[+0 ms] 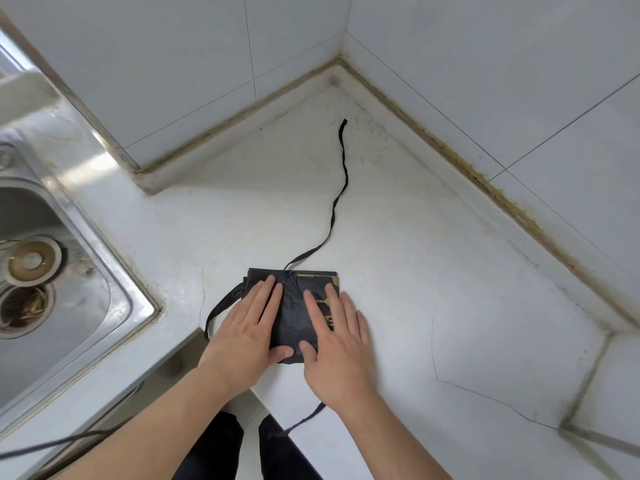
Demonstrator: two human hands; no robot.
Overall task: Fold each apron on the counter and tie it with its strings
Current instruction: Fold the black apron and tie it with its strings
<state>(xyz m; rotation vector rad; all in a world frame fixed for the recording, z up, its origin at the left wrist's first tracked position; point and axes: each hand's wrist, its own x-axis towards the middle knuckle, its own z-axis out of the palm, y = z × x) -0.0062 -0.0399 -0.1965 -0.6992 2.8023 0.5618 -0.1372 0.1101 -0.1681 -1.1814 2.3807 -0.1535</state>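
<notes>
Head view showed a steel sink (69, 271) at the far left, set into the white counter (450, 271). Right of it, near the counter's front edge, a dark apron (294, 306) lay folded into a small square packet. A short loop of string (221, 306) hung off its left side. The left hand (249, 327) lay flat on the packet's left half, fingers straight and close together, thumb at the near edge. The right hand (337, 344) pressed flat on the right half in the same way. One long string (341, 188) ran from the packet's far edge toward the wall corner, lying loose. Another string end (306, 419) trailed off the near edge below the right wrist.

The cloth looked thin, light and limp, likely to spring open if released. One palm would best pin it while the other took the long string close to the packet.
</notes>
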